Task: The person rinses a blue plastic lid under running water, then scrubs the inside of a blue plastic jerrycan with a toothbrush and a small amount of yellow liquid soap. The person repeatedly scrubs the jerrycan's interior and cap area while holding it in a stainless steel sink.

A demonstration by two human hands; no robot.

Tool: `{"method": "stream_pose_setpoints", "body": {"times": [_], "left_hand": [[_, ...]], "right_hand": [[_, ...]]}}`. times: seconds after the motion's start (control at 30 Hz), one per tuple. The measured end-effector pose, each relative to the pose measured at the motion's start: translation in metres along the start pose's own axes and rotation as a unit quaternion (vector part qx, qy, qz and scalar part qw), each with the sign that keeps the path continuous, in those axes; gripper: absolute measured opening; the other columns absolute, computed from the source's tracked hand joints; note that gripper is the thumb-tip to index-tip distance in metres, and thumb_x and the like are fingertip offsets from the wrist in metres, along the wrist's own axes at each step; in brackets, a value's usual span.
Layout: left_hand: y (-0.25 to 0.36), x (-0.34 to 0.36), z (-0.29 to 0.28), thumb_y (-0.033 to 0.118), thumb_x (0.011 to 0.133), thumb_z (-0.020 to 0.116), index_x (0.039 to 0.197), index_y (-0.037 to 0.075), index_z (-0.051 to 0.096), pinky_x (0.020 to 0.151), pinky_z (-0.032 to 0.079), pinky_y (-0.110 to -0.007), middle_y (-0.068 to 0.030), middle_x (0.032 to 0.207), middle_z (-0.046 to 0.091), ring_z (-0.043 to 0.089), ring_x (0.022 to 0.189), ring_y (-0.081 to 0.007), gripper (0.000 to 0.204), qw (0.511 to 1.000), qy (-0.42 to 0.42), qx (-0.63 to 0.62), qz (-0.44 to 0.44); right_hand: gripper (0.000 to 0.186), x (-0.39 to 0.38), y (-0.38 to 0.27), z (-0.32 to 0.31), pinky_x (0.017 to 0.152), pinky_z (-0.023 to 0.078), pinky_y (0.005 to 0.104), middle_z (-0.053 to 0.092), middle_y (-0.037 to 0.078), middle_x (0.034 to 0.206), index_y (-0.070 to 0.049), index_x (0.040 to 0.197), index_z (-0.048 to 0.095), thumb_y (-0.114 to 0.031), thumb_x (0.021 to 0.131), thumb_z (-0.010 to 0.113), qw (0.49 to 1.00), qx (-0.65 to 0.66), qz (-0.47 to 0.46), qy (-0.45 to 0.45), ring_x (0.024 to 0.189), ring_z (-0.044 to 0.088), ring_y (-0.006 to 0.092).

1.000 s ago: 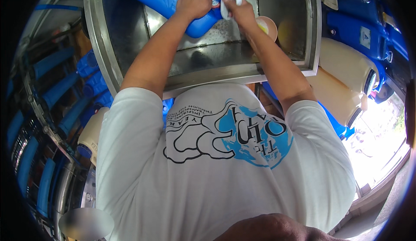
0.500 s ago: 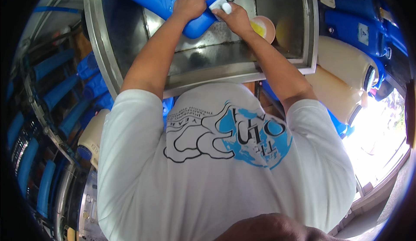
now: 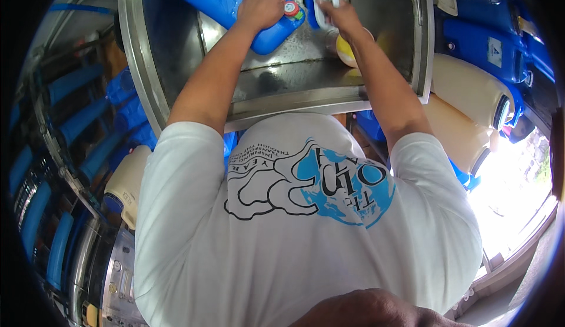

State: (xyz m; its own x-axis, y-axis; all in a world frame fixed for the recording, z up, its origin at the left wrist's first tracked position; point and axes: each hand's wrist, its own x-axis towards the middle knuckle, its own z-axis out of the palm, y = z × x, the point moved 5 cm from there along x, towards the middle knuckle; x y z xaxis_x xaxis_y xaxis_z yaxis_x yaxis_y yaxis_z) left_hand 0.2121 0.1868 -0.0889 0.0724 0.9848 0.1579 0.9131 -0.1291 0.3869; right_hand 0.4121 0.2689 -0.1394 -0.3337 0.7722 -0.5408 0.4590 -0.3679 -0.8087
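Observation:
A blue plastic jerrycan [image 3: 215,0] lies tilted in the metal sink [image 3: 276,85], its surface wet. My left hand [image 3: 261,6] rests on top of it, fingers spread flat. A red cap [image 3: 291,9] shows on the can's end, beside my left fingers. In my right hand [image 3: 343,18] is a scrub brush [image 3: 319,10] with a white handle and blue bristles. The brush is blurred and stands apart from the can, to its right. Below my right hand sits a pale pink bowl [image 3: 348,64] with something yellow inside, partly covered by my wrist.
Blue jerrycans [image 3: 482,44] and cream-coloured containers [image 3: 468,85] are stacked right of the sink. Another cream container [image 3: 130,180] stands at the left, near a rack with blue bars [image 3: 82,118]. The sink's raised metal rim [image 3: 141,68] runs close before me.
My right hand has moved right with the brush, away from the can's end, uncovering the red cap. My left hand remains on the can. The bowl appears shifted slightly left and more tilted.

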Motion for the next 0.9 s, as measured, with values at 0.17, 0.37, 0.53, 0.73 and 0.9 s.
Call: {"method": "stream_pose_setpoints", "body": {"times": [0.17,0.37,0.53,0.73,0.9], "left_hand": [[-0.002,0.006,0.002,0.016,0.084,0.058,0.103,0.004,0.073,0.115,0.031,-0.052,-0.0146,0.126,0.063,0.048,0.131,-0.0359,0.028,1.0,0.011,0.014,-0.025],[-0.035,0.005,0.002,0.007,0.09,0.05,0.127,0.003,0.057,0.107,0.041,-0.044,-0.0206,0.12,0.065,0.057,0.117,-0.0392,0.038,0.948,0.153,-0.247,-0.13],[-0.044,0.007,0.012,0.018,0.094,0.053,0.132,0.006,0.056,0.107,0.041,-0.047,-0.0222,0.126,0.062,0.056,0.119,-0.0404,0.04,0.926,0.138,-0.307,-0.17],[-0.029,0.004,0.004,0.023,0.093,0.054,0.132,0.011,0.057,0.116,0.032,-0.049,-0.0137,0.124,0.066,0.057,0.121,-0.0342,0.041,0.958,0.138,-0.225,-0.109],[-0.026,0.003,0.003,0.031,0.092,0.058,0.131,0.01,0.061,0.118,0.029,-0.048,-0.0157,0.124,0.066,0.054,0.127,-0.0337,0.044,0.98,0.122,-0.137,-0.075]], "right_hand": [[0.026,0.003,0.038,0.018,0.056,0.042,0.0239,0.064,0.001,0.073,-0.006,0.093,0.068,-0.03,0.09,0.076,0.988,0.071,0.076,-0.111,0.06,0.054,0.0077],[0.047,-0.029,-0.069,0.053,0.064,0.054,0.0352,0.073,0.012,0.085,-0.002,0.102,0.067,-0.043,0.082,0.08,0.961,-0.211,-0.178,0.002,0.072,0.07,0.0226],[0.057,-0.023,-0.027,0.025,0.069,0.055,0.0403,0.073,0.017,0.088,-0.002,0.099,0.067,-0.054,0.079,0.078,0.922,-0.294,-0.247,0.043,0.077,0.072,0.0298],[0.065,0.027,-0.075,0.05,0.084,0.056,0.0396,0.073,0.021,0.099,-0.006,0.115,0.068,-0.053,0.072,0.08,0.951,-0.292,-0.09,-0.041,0.092,0.072,0.0326],[0.06,0.039,-0.075,-0.035,0.093,0.054,0.0424,0.07,0.016,0.118,-0.013,0.12,0.068,-0.053,0.076,0.076,0.875,-0.467,-0.114,0.058,0.108,0.068,0.034]]}}
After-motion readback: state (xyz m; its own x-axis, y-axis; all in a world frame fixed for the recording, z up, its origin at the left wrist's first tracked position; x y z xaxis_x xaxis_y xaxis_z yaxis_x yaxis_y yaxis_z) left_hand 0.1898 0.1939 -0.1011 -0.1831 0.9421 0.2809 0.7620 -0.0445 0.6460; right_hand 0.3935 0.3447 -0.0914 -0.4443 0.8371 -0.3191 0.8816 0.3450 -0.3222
